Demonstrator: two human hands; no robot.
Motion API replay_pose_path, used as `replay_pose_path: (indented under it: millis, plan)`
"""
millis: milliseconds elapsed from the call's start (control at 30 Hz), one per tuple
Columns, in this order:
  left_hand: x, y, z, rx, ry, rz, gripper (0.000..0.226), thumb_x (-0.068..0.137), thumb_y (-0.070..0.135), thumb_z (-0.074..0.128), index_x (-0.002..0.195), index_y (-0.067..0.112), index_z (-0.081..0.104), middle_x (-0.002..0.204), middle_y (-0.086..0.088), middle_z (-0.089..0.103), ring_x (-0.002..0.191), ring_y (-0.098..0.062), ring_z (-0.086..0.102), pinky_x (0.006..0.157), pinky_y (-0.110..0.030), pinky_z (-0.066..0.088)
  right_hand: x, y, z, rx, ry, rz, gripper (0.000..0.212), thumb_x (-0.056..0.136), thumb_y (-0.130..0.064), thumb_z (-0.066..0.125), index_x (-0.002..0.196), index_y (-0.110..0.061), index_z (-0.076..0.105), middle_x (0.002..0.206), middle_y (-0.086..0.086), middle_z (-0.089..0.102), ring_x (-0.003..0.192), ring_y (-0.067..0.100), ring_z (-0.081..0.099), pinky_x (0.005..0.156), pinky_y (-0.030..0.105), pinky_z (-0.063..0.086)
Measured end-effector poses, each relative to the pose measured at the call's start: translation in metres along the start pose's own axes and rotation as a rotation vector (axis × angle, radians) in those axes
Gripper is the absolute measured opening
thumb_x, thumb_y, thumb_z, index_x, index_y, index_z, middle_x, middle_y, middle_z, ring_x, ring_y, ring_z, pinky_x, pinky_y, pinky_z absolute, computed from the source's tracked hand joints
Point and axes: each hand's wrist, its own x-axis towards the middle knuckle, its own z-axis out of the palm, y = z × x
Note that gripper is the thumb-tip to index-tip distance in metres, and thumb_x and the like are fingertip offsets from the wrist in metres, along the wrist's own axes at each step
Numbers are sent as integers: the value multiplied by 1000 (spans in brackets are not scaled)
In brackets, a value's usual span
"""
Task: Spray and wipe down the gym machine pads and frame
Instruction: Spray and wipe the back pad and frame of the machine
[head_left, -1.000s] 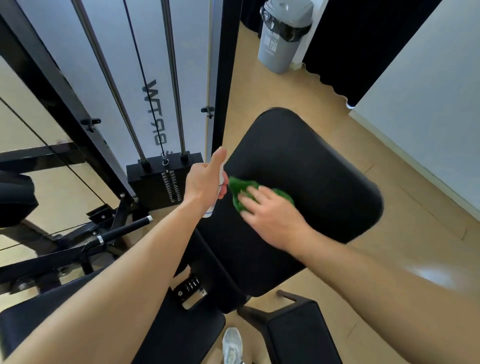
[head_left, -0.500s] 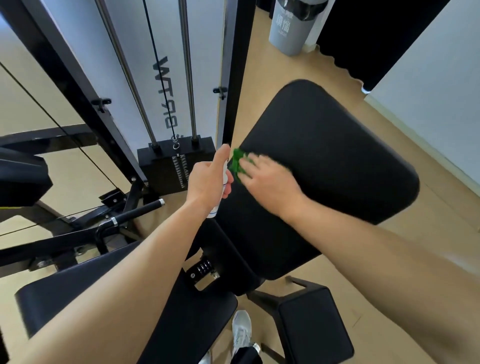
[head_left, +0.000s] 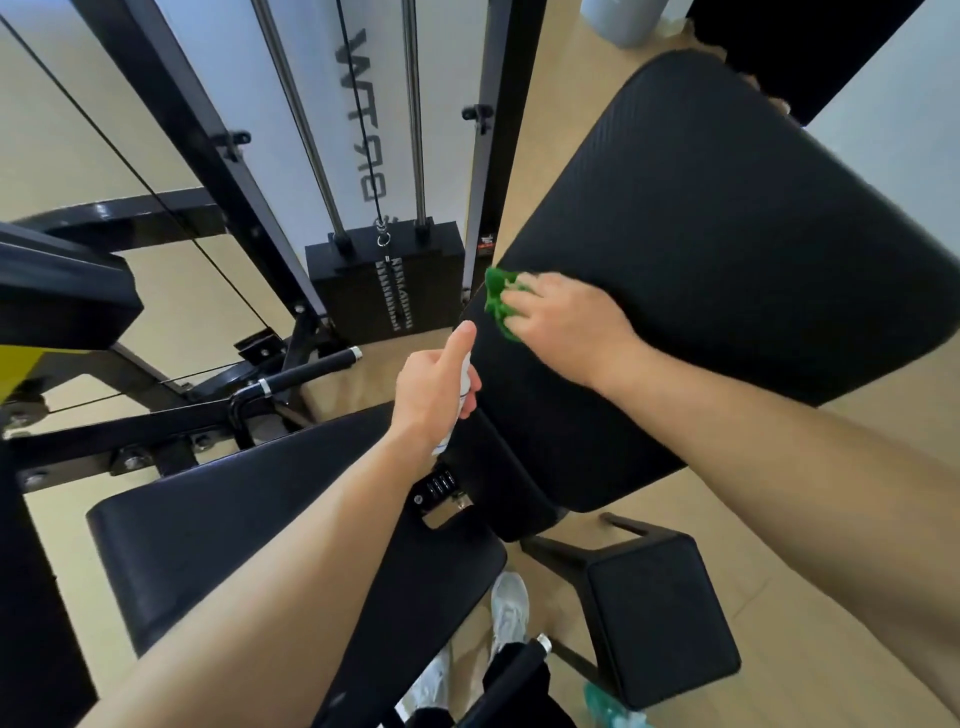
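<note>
A white sneaker (head_left: 510, 612) is standing on the tan floor (head_left: 810, 613) beneath the seat pad (head_left: 249, 551), whose black upholstery is lying flat at the lower left. Above it, the left hand (head_left: 435, 397) is wrapped closed around a white spray bottle (head_left: 464, 382), thumb pointing upward, just beside the lower edge of the back pad (head_left: 727, 270). The right hand (head_left: 563, 325) is pressing a crumpled green cloth (head_left: 500, 301) flat against that pad's left edge, fingers spread over the fabric. The back pad is showing black, finely ribbed upholstery and is tilting upward. Beyond it, the weight stack (head_left: 387, 283) is sitting on two chrome guide rods (head_left: 415, 114) inside the black frame (head_left: 171, 130). The white panel (head_left: 311, 78) behind is carrying dark lettering, seen inverted and only partly legible.
</note>
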Motion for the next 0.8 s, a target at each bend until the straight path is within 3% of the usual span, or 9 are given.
replay_pose_path:
  millis: [67, 133, 233, 367, 567, 733, 800]
  plan:
    - [-3, -9, -2, 11, -10, 4, 70, 104, 61, 47, 62, 6, 61, 50, -6, 56, 50, -17, 53, 70, -35, 50, -26, -37, 14, 88, -151, -171, 65, 89, -14, 14, 116, -10, 72, 127, 8, 66, 125, 34, 56, 108, 45, 42]
    - [-5, -14, -2, 32, -32, 4, 70, 105, 60, 46, 64, 5, 60, 51, -6, 56, 53, -19, 53, 72, -34, 50, -54, -47, 13, 194, -214, -223, 61, 91, -14, 16, 110, -10, 74, 123, 8, 68, 122, 34, 58, 106, 45, 43]
    - [-3, -17, 1, 66, -53, 15, 70, 104, 61, 46, 66, 4, 60, 52, -6, 56, 56, -21, 55, 75, -36, 51, -67, -12, -5, 156, 11, -23, 41, 92, -10, 33, 91, -9, 74, 110, 11, 70, 109, 36, 64, 93, 45, 51]
    - [8, -19, 4, 85, -11, -5, 66, 105, 58, 48, 64, 7, 58, 54, -4, 57, 58, -20, 56, 79, -36, 51, -54, 43, -32, 117, 218, 225, 33, 93, 1, 45, 112, -1, 72, 132, 22, 63, 123, 44, 58, 104, 50, 46]
    - [25, -19, 11, 150, 11, -38, 59, 106, 45, 46, 60, 8, 55, 55, -6, 57, 61, -20, 57, 73, -30, 47, -28, 56, -35, 109, 233, 269, 34, 88, 7, 57, 119, -1, 70, 136, 22, 61, 128, 46, 54, 108, 51, 42]
    - [31, -29, -5, 184, 32, -10, 70, 102, 65, 44, 63, 8, 58, 52, -4, 58, 62, -23, 59, 79, -33, 52, 17, 39, -30, 131, 222, 259, 32, 89, -2, 62, 118, -10, 72, 133, 14, 64, 128, 39, 55, 108, 46, 43]
    - [33, -35, -16, 160, 33, 9, 77, 95, 74, 43, 63, 7, 60, 52, -7, 58, 59, -22, 59, 84, -39, 54, 33, 9, -12, 135, 171, 149, 31, 92, -8, 51, 113, -13, 73, 124, 10, 68, 123, 35, 58, 105, 43, 44]
